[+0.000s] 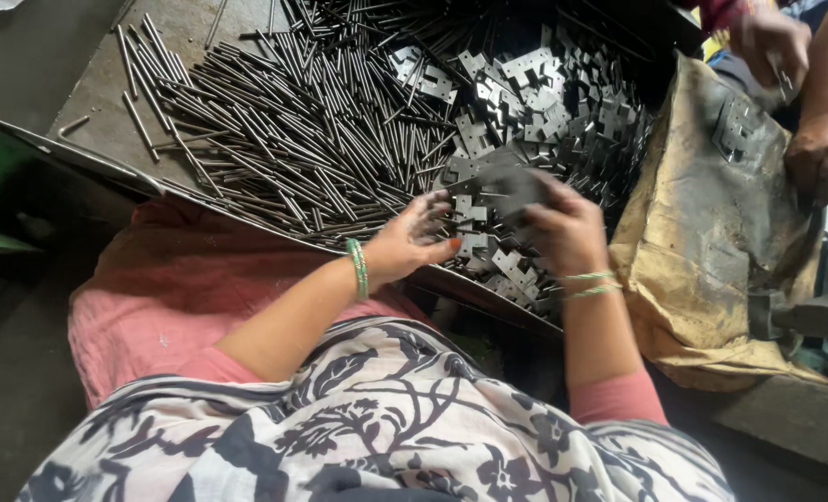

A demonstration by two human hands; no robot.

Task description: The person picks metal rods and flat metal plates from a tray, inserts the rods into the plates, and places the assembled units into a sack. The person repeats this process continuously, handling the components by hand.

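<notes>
while the two hands meet over the near edge of the metal tray (107, 139), a grey hinge plate (511, 186) is grasped in the clenched fingers of the right hand (567, 232) — it is blurred, so its exact shape cannot be told. the left hand (414, 244) is held just beside it, fingers curled and dark with grease; whether a pin is pinched there cannot be told. the step is judged to be done well if the plate is kept steady and level while the left fingers are brought squarely to its knuckle. long steel pins (284, 130) are heaped across the left of the tray, stamped hinge plates (535, 88) on the right. a stained sack (702, 242) is draped to the right — two hands of a co-worker (804, 93) are seen at the far right, by a machine.
</notes>
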